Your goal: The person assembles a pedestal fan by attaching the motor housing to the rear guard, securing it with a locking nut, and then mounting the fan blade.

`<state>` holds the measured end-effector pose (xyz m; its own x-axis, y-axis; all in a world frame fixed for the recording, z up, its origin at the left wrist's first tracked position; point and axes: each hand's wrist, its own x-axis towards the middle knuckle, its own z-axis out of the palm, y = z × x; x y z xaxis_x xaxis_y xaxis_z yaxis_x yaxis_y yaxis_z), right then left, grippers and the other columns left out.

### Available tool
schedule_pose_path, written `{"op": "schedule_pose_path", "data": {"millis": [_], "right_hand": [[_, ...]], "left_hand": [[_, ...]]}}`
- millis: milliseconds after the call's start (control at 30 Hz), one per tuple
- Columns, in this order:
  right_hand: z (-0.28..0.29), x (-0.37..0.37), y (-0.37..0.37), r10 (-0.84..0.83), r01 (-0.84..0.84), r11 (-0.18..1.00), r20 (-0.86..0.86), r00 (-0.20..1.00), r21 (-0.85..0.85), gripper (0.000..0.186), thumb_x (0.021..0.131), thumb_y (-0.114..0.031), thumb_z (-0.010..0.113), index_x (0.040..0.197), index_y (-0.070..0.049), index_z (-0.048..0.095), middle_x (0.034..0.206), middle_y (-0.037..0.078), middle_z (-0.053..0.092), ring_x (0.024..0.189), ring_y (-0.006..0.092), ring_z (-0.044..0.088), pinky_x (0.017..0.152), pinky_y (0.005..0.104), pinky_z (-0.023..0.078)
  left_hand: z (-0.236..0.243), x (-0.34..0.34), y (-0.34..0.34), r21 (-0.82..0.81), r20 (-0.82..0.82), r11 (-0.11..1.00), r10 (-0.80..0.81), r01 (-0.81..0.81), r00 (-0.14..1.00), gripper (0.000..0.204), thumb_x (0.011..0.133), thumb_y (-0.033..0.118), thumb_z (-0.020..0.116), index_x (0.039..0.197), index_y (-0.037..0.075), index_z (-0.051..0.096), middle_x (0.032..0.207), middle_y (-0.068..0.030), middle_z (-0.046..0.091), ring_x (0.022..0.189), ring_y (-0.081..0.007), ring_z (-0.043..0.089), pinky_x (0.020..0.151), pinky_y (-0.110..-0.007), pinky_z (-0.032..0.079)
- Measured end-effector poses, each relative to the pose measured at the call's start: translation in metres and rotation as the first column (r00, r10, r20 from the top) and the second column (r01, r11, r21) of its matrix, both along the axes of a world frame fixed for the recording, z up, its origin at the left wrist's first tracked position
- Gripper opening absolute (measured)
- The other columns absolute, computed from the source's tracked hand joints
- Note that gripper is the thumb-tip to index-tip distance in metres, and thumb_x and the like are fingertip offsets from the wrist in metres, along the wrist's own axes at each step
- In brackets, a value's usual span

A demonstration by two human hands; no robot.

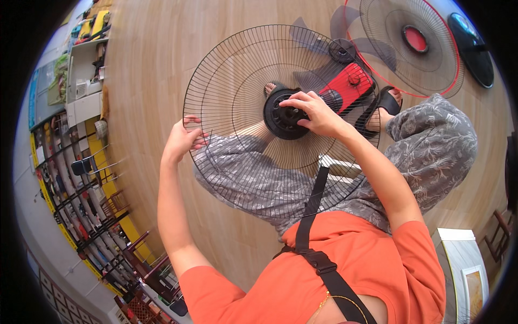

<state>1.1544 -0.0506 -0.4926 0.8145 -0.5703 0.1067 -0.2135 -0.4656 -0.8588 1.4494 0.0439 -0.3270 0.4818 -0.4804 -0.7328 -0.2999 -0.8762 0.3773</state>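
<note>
A round black wire fan guard point(232, 70) is held tilted over my lap. My left hand point(183, 139) grips its left rim, with fingertips passing through the wires. At its middle is a black ribbed hub point(280, 127). My right hand point(319, 114) reaches over the hub, thumb and fingers curled at its centre; any small part between them is hard to make out. Behind the guard, partly seen through its wires, lies a red fan body point(350, 89) with a black motor part.
Dark translucent fan blades point(345, 27) lie beyond the red body. A second guard with a red rim point(458, 59) and a black oval base point(470, 51) are at the far right. Loaded shelves point(70, 178) line the left wall. A pale panel point(458, 270) stands at lower right.
</note>
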Motion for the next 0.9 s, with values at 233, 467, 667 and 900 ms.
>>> {"op": "schedule_pose_path", "data": {"millis": [233, 467, 667, 900], "right_hand": [[0.004, 0.003, 0.015, -0.180, 0.180, 0.982, 0.006, 0.984, -0.060, 0.065, 0.062, -0.028, 0.075, 0.117, -0.011, 0.045, 0.110, 0.011, 0.048, 0.102, 0.0304, 0.046, 0.087, 0.0375, 0.040], [0.011, -0.001, 0.010, -0.134, 0.151, 0.988, -0.274, 0.952, 0.040, 0.051, 0.070, -0.040, 0.068, 0.103, -0.005, 0.049, 0.095, 0.012, 0.058, 0.087, 0.0295, 0.056, 0.076, 0.0372, 0.045], [0.014, -0.006, 0.003, -0.085, 0.076, 0.995, -0.175, 0.981, -0.059, 0.049, 0.065, -0.032, 0.072, 0.100, -0.005, 0.051, 0.097, 0.012, 0.057, 0.092, 0.0277, 0.055, 0.078, 0.0356, 0.044], [-0.001, 0.003, 0.008, -0.097, 0.101, 0.994, -0.079, 0.992, 0.041, 0.055, 0.064, -0.025, 0.074, 0.108, -0.006, 0.047, 0.096, 0.010, 0.051, 0.089, 0.0308, 0.053, 0.077, 0.0376, 0.045]], "left_hand": [[0.003, -0.003, 0.001, -0.005, 0.002, 1.000, 0.014, -0.014, 1.000, 0.029, 0.082, 0.001, 0.048, 0.111, 0.003, 0.044, 0.085, -0.0158, 0.063, 0.065, -0.0143, 0.064, 0.048, -0.020, 0.048], [0.001, -0.002, 0.002, -0.002, -0.003, 1.000, 0.016, -0.016, 1.000, 0.030, 0.082, 0.000, 0.048, 0.111, 0.004, 0.044, 0.085, -0.0159, 0.063, 0.065, -0.0148, 0.065, 0.046, -0.019, 0.048], [0.000, -0.001, 0.001, -0.017, -0.023, 0.999, 0.033, -0.033, 0.999, 0.029, 0.081, -0.002, 0.047, 0.109, 0.003, 0.043, 0.083, -0.0166, 0.063, 0.064, -0.0156, 0.064, 0.047, -0.021, 0.049], [0.002, -0.001, 0.002, 0.000, -0.010, 0.999, 0.036, -0.036, 0.999, 0.030, 0.081, -0.001, 0.047, 0.110, 0.004, 0.043, 0.084, -0.0155, 0.063, 0.064, -0.0156, 0.065, 0.047, -0.020, 0.049]]}}
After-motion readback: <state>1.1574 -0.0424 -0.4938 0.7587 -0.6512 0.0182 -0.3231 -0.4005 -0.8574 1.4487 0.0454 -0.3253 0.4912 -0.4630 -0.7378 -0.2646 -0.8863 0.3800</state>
